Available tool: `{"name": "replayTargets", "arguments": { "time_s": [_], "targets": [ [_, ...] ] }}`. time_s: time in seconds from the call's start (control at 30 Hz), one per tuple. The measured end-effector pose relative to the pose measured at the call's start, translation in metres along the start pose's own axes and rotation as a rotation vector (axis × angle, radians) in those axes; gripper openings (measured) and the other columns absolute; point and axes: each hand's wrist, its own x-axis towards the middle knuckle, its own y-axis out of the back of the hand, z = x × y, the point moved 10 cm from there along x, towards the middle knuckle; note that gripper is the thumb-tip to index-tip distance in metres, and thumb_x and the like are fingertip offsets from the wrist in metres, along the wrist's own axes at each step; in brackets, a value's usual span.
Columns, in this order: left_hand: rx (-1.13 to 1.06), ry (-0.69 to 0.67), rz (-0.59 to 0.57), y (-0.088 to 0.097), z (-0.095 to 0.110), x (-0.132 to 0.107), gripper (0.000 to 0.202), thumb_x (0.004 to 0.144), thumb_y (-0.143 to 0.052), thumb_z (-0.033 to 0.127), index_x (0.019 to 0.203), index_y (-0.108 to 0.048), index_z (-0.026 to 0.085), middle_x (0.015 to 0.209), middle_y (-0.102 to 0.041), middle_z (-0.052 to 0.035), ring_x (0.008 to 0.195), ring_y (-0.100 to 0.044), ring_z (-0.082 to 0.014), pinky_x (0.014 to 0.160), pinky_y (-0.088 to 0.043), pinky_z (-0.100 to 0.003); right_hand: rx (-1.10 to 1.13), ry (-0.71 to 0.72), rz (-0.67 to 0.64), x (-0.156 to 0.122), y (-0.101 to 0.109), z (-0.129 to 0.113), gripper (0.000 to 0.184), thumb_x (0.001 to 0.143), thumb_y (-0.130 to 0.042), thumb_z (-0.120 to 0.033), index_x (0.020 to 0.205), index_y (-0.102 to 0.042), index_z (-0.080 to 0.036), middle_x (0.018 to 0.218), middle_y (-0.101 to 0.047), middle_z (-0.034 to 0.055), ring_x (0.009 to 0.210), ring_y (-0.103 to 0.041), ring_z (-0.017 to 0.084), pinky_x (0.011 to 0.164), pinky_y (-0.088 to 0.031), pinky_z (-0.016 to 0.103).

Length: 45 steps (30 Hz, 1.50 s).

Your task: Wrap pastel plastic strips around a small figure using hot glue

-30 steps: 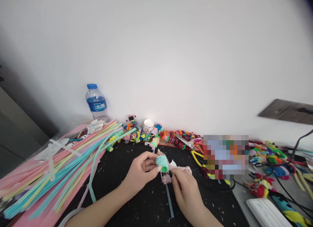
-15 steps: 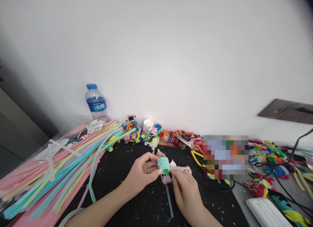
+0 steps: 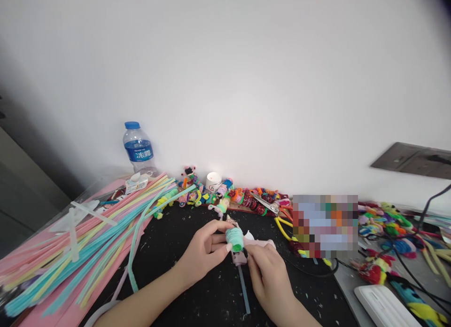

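Observation:
My left hand (image 3: pixel 202 252) pinches a small coil of mint-green fuzzy wire with a darker green end (image 3: pixel 234 238), held just above the black mat (image 3: pixel 197 294). My right hand (image 3: pixel 269 277) is closed at the coil's lower right, fingertips with dark nails pressed to its green end. Under both hands lies a pink glue gun (image 3: pixel 252 249) with a clear glue stick (image 3: pixel 244 289) sticking out toward me.
A heap of long pastel fuzzy wires (image 3: pixel 77 252) covers the left. A water bottle (image 3: pixel 138 149), a small white cup (image 3: pixel 213 180) and several small colourful figures (image 3: pixel 218 195) line the wall. Scissors (image 3: pixel 266 204), yellow-handled pliers (image 3: pixel 283 226), cables and a white device (image 3: pixel 384 306) lie right.
The green coil has been turned slightly and dipped a little lower between my fingers. My right hand's fingertips have shifted along its green end. Both hands stay in place.

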Motion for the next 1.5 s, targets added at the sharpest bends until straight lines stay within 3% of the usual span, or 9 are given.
{"name": "replayTargets", "arguments": {
  "time_s": [0.33, 0.57, 1.0, 1.5],
  "targets": [
    [0.015, 0.047, 0.032, 0.003, -0.008, 0.0, 0.024, 0.075, -0.064, 0.022, 0.098, -0.058, 0.017, 0.098, -0.063, -0.0058, 0.09, -0.062, -0.0207, 0.076, -0.05, -0.03, -0.016, 0.031, -0.012, 0.001, 0.001, -0.004, 0.022, 0.085, -0.038, -0.006, 0.087, -0.057, -0.017, 0.063, -0.06, 0.003, 0.059, -0.056, 0.017, 0.058, -0.038, 0.029],
    [0.145, 0.013, 0.069, 0.009, 0.0, 0.001, 0.021, 0.075, -0.064, 0.018, 0.096, -0.06, 0.017, 0.097, -0.065, -0.0065, 0.092, -0.061, -0.0211, 0.079, -0.05, -0.031, -0.009, 0.015, -0.013, 0.0, -0.002, -0.001, 0.02, 0.086, -0.04, -0.007, 0.087, -0.056, -0.018, 0.067, -0.063, 0.003, 0.056, -0.052, 0.016, 0.057, -0.034, 0.028],
    [-0.096, 0.063, 0.046, 0.006, -0.014, 0.004, 0.019, 0.071, -0.069, 0.015, 0.088, -0.06, 0.017, 0.097, -0.066, -0.004, 0.095, -0.062, -0.0199, 0.086, -0.047, -0.033, -0.006, -0.02, 0.013, -0.001, -0.001, 0.007, 0.021, 0.086, -0.041, -0.006, 0.093, -0.057, -0.019, 0.074, -0.065, 0.0038, 0.062, -0.053, 0.018, 0.065, -0.036, 0.031],
    [-0.034, 0.088, 0.06, 0.008, -0.018, 0.002, 0.019, 0.071, -0.07, 0.017, 0.083, -0.055, 0.016, 0.091, -0.066, -0.0036, 0.092, -0.063, -0.0201, 0.081, -0.049, -0.033, -0.017, 0.008, 0.011, -0.002, -0.001, 0.003, 0.02, 0.086, -0.04, -0.006, 0.09, -0.057, -0.017, 0.072, -0.065, 0.0045, 0.061, -0.055, 0.017, 0.061, -0.032, 0.03]
  ]
}}
